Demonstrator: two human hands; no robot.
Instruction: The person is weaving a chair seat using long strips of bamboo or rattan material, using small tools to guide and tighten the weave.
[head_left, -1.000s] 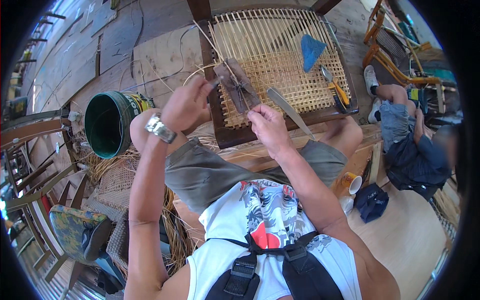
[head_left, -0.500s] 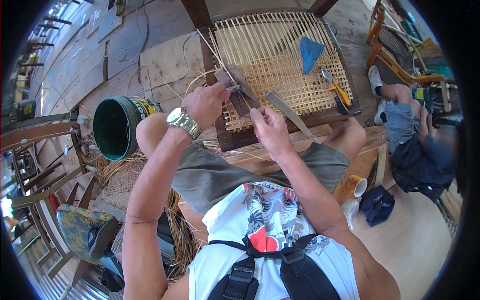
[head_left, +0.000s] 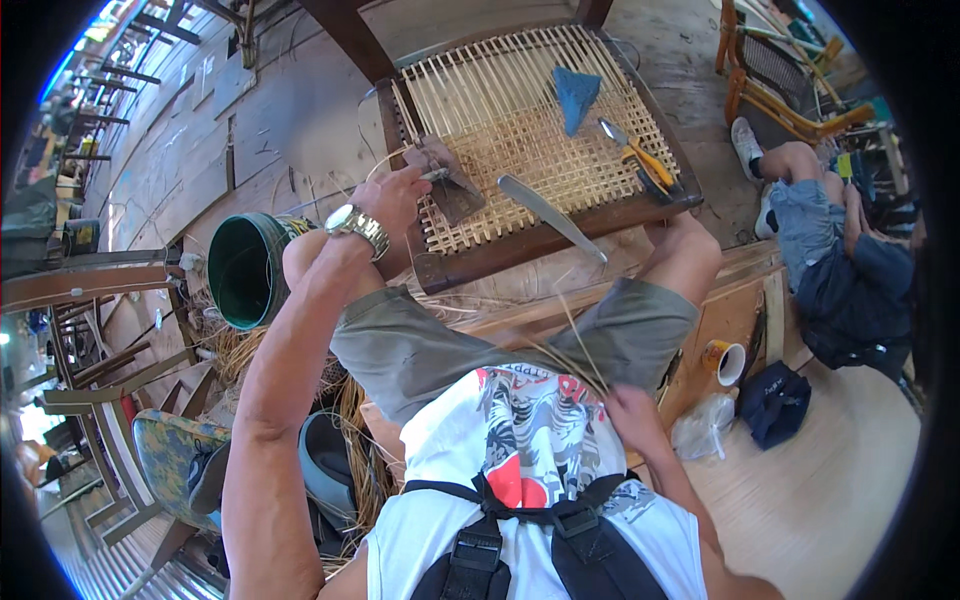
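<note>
Pinching together, the fingers of the left hand [head_left: 392,198] hold a small gray tool [head_left: 437,174], up and left of the middle of the frame. Just right of these fingers, under the tool's tip, lies a flat brown piece [head_left: 458,203]. Its long side slants from upper left to lower right, and the left hand is much nearer to it. Low and right of the middle, the fingers of the right hand [head_left: 637,420] are closed on thin strips [head_left: 581,346]. The strips point up and left, well apart from the brown piece. Under that piece is the woven seat [head_left: 520,150], with yellow pliers [head_left: 650,170] at its right.
</note>
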